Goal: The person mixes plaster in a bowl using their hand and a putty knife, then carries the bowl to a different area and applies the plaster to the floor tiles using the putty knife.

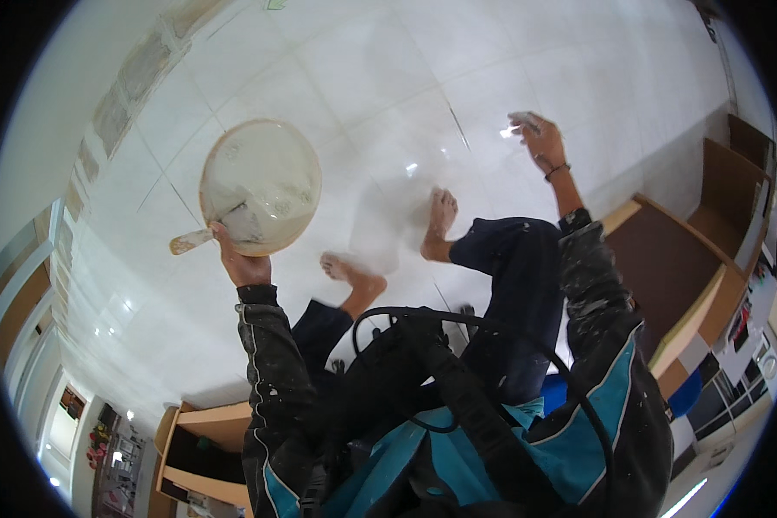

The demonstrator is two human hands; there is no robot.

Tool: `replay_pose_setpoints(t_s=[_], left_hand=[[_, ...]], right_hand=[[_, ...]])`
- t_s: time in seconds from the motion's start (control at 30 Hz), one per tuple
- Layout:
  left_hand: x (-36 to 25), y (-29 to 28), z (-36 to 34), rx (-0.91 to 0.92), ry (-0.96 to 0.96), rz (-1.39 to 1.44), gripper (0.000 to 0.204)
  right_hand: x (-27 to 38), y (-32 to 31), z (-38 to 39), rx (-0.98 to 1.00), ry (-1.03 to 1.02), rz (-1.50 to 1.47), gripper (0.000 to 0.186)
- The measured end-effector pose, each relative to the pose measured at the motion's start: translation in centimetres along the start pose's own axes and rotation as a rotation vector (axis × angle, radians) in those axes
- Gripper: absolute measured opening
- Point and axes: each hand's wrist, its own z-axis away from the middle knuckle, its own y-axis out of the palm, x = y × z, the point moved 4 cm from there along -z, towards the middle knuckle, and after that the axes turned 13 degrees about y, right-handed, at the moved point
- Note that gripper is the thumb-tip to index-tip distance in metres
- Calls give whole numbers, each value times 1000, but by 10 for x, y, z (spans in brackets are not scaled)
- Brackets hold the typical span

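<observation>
A round, pale basin (287,181) with a tan rim and faint flower marks inside is at the left, over the white tiled floor. My left hand (243,257) is closed on its near rim. A putty knife (192,241) lies across that rim beside my fingers. Its spotted, light handle sticks out to the left, and its grey, smeared blade reaches into the basin. My right hand (542,145) is held out at the upper right, away from the basin. Its fingers look apart and whitened with paste, and I make out no tool in them.
My bare feet (441,217) are on the dusty tiled floor (380,60). Wooden furniture with a brown panel (665,268) stands close by my right arm. Another open wooden unit (207,449) is at the lower left. A dark cable (492,324) loops across my front.
</observation>
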Motion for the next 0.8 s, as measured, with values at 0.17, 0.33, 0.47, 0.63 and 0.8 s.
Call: replay_pose_setpoints(t_s=[0.17,0.33,0.47,0.63,0.8], left_hand=[[67,-86,-58,-21,-59,21,63],[129,-145,-110,-7,-57,131,58],[164,-156,-138,-18,-19,163,57],[165,-157,-138,-26,-32,187,57],[152,-148,-132,-36,-55,197,56]], right_hand=[[79,44,-102,-30,-311,280,33],[152,126,-139,30,-559,498,26],[156,176,-132,-7,-784,624,25],[143,192,-99,185,-597,548,24],[143,193,-85,246,-574,509,26]])
